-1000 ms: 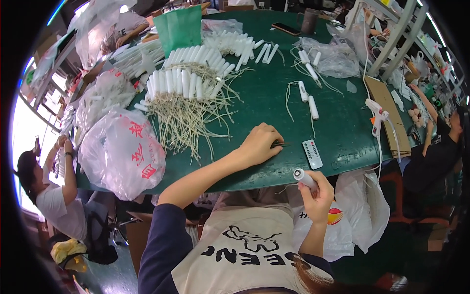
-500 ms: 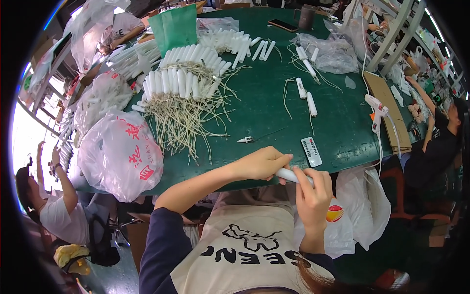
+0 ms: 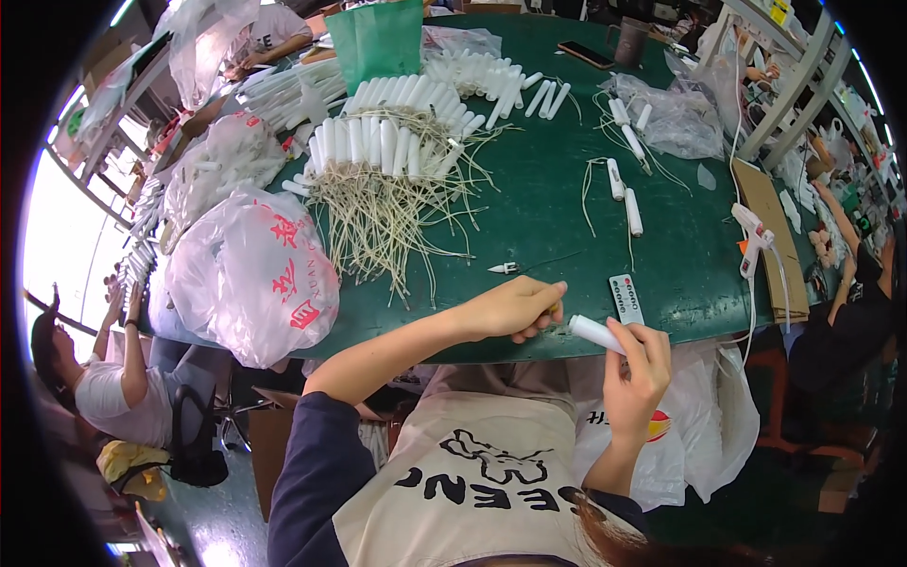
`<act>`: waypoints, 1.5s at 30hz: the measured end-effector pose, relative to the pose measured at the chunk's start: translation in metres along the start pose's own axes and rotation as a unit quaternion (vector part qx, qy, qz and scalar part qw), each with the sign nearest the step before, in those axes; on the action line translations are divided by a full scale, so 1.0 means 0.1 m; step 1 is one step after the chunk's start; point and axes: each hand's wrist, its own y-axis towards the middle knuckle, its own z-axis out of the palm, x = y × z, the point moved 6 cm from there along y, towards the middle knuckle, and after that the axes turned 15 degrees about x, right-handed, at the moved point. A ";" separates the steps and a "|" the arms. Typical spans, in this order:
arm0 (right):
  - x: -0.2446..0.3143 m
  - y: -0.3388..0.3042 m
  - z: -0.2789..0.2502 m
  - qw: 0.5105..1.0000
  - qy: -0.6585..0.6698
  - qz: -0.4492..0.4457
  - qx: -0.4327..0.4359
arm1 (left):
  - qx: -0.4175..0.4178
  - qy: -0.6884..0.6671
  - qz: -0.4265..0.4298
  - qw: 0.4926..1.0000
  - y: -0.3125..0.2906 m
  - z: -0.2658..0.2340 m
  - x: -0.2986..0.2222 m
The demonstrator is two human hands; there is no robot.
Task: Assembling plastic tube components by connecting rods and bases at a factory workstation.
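Near the front edge of the table, my right hand [image 3: 640, 361] grips a short white plastic tube [image 3: 597, 334] between thumb and fingers. One end of it points toward my left hand [image 3: 522, 308]. That hand is closed, the thumb pressed over curled fingers; a small yellowish bit shows at the fingertips, too small to name. A gap separates it from the tube. Just beyond it, a small white flame-shaped tip [image 3: 505, 268] with a thin dark wire lies on the table. A slim white remote control [image 3: 625, 300] lies beyond my right hand.
Rows of white tubes [image 3: 364, 144] with tangled pale wires [image 3: 383, 222] cover the left of the green table [image 3: 539, 213]. A stuffed plastic bag [image 3: 250, 274] sits at the near left. A white glue gun [image 3: 751, 236] and cardboard [image 3: 767, 246] stand at the right edge. Other people work on both sides.
My hands have moved apart. The left hand has come off the tube, which stays in my right hand, now further right. The whole view has shifted slightly.
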 end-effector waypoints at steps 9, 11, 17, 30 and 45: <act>0.22 0.10 0.11 0.987 -0.114 -0.106 0.026 | 0.023 -0.028 -0.014 0.999 0.06 0.00 0.11; 0.20 0.10 0.09 0.989 -0.111 -0.099 0.020 | 0.007 -0.045 0.013 0.999 0.00 -0.04 0.11; 0.12 0.05 0.29 0.996 0.062 0.036 0.051 | -0.001 0.007 0.232 0.973 -0.21 0.09 -0.13; 0.00 0.08 0.39 0.991 0.030 -0.030 0.130 | -0.590 0.344 0.012 0.730 -1.50 -1.47 -0.84; -0.17 -0.13 0.34 0.988 0.020 0.016 0.154 | -0.613 0.462 -0.261 0.586 -1.78 -3.15 -0.34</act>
